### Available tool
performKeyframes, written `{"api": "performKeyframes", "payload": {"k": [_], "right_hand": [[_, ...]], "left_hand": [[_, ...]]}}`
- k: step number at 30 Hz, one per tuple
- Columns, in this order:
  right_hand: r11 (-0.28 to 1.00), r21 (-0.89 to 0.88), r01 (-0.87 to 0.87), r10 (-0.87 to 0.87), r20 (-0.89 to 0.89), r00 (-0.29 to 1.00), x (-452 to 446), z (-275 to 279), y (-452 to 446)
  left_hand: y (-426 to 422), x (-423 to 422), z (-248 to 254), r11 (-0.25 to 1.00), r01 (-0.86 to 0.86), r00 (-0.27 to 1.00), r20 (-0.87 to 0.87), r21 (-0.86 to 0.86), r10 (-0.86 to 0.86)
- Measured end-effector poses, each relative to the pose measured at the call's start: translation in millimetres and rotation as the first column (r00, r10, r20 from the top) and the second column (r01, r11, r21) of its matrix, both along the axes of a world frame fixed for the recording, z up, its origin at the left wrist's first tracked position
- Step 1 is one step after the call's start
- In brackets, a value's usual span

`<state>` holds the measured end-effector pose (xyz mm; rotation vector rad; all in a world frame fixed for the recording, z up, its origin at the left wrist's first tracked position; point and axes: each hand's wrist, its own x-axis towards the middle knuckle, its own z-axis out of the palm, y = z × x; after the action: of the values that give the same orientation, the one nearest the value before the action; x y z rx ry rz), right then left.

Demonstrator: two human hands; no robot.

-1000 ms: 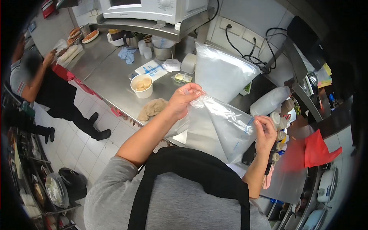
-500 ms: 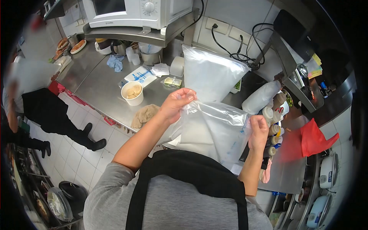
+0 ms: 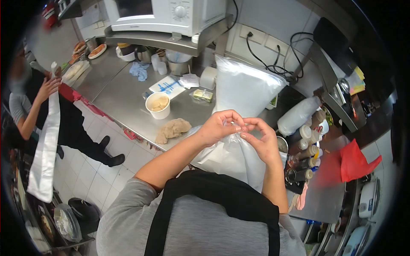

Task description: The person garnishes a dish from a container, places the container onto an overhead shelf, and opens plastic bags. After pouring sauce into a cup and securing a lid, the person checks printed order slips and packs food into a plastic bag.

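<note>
A clear plastic bag [image 3: 253,165] with something pale inside hangs in front of my apron. Its mouth is bunched between my two hands. My left hand [image 3: 223,128] pinches the gathered plastic from the left. From the right, my right hand [image 3: 261,138] closes on the same bunch, its fingertips nearly touching the left ones. The bag's lower end is hidden behind my apron. Left of my hands, a crumpled tan cloth [image 3: 174,129] lies on the counter edge, near a white tub [image 3: 158,112] with pale round pieces in it.
A large filled plastic bag [image 3: 245,87] stands against the wall. Several sauce bottles [image 3: 308,164] crowd the right side, near a red bag [image 3: 356,162]. A microwave [image 3: 158,19] sits on a shelf overhead. At left, a person holds a long whitish strip [image 3: 47,158].
My hands have come together; the bag's mouth, spread wide between them before, is now gathered. At left, the person now holds up a long whitish strip.
</note>
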<state>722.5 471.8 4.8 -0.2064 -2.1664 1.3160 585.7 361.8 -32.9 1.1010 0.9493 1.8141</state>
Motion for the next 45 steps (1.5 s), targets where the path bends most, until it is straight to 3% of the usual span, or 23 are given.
{"api": "performKeyframes", "payload": {"k": [3, 6, 8, 10, 11, 12, 14, 16, 19, 22, 23, 26, 30, 31, 33, 35, 38, 40, 41, 42, 43, 44, 45], "right_hand": [[0.995, -0.04, -0.089, 0.093, 0.128, 0.987, -2, -4, 10], [0.995, -0.039, -0.093, 0.096, 0.095, 0.991, -3, -16, 15], [0.983, -0.13, -0.127, 0.133, 0.036, 0.991, -5, -19, 12], [0.96, -0.216, -0.177, 0.175, -0.026, 0.984, -11, -13, -1], [0.965, -0.219, -0.146, 0.138, -0.055, 0.989, -14, -8, -14], [0.966, -0.216, -0.142, 0.147, 0.008, 0.989, -14, -13, -11], [0.956, -0.23, -0.183, 0.209, 0.092, 0.974, -15, -29, 2], [0.978, -0.138, -0.156, 0.168, 0.081, 0.982, -17, -30, 9], [0.968, -0.077, -0.239, 0.241, 0.025, 0.97, -23, -18, 7], [0.949, 0.121, -0.292, 0.292, 0.021, 0.956, -34, -12, -7], [0.935, 0.19, -0.299, 0.298, 0.035, 0.954, -36, -11, -14], [0.886, 0.256, -0.386, 0.362, 0.137, 0.922, -45, -14, -31], [0.799, 0.093, -0.594, 0.588, 0.088, 0.804, -69, -29, -31], [0.795, -0.078, -0.602, 0.605, 0.036, 0.795, -77, -35, -31], [0.776, 0.019, -0.631, 0.631, 0.012, 0.776, -86, -43, -40], [0.736, 0.089, -0.671, 0.669, 0.054, 0.741, -83, -36, -57], [0.657, 0.039, -0.753, 0.745, 0.119, 0.656, -93, -46, -55], [0.643, -0.145, -0.752, 0.765, 0.077, 0.639, -120, -62, -62], [0.645, -0.236, -0.727, 0.756, 0.058, 0.651, -139, -80, -58], [0.682, 0.287, -0.673, 0.626, 0.245, 0.74, -180, -129, -46], [0.518, 0.544, -0.66, 0.651, 0.25, 0.717, -188, -153, -46], [0.588, 0.444, -0.676, 0.636, 0.263, 0.726, -184, -185, -40], [0.654, 0.338, -0.677, 0.621, 0.27, 0.736, -184, -219, -31]], "left_hand": [[-10, -10, 2, 0.998, -0.042, 0.995, 0.086, -0.056, 0.047], [-12, -18, -9, 0.99, -0.117, 0.975, 0.183, -0.072, 0.129], [-10, -23, -16, 0.984, -0.144, 0.963, 0.215, -0.101, 0.163], [-13, -18, -12, 0.965, -0.205, 0.976, 0.037, -0.163, 0.214], [-10, -15, -14, 0.967, -0.25, 0.966, -0.082, -0.047, 0.245], [-9, -14, -17, 0.956, -0.284, 0.934, -0.204, 0.067, 0.292], [-21, -14, -9, 0.942, -0.333, 0.862, -0.387, 0.052, 0.326], [-36, -11, -8, 0.923, -0.382, 0.839, -0.398, 0.055, 0.371], [-63, -9, -5, 0.891, -0.453, 0.794, -0.445, 0.022, 0.415], [-83, 1, -3, 0.871, -0.48, 0.826, -0.281, 0.105, 0.489], [-78, -1, -13, 0.856, -0.466, 0.833, -0.215, 0.223, 0.509], [-99, 10, -1, 0.877, -0.477, 0.879, 0.014, 0.056, 0.477], [-118, 12, -15, 0.76, -0.647, 0.762, 0.03, 0.057, 0.646], [-124, 18, -20, 0.737, -0.676, 0.736, 0.045, -0.011, 0.676], [-132, 30, -27, 0.691, -0.709, 0.691, 0.062, -0.141, 0.721], [-132, 41, -37, 0.729, -0.676, 0.734, -0.014, -0.109, 0.679], [-144, 43, -43, 0.716, -0.681, 0.732, -0.098, -0.152, 0.675], [-155, 43, -38, 0.683, -0.716, 0.699, -0.164, -0.146, 0.697], [-156, 43, -38, 0.661, -0.748, 0.651, -0.26, -0.058, 0.713], [-156, 45, -39, 0.657, -0.753, 0.607, -0.346, 0.036, 0.715], [-152, 48, -35, 0.668, -0.732, 0.57, -0.416, 0.133, 0.708], [-150, 47, -33, 0.678, -0.688, 0.575, -0.374, 0.258, 0.727], [-154, 54, -26, 0.682, -0.732, 0.635, -0.371, -0.008, 0.677]]}}
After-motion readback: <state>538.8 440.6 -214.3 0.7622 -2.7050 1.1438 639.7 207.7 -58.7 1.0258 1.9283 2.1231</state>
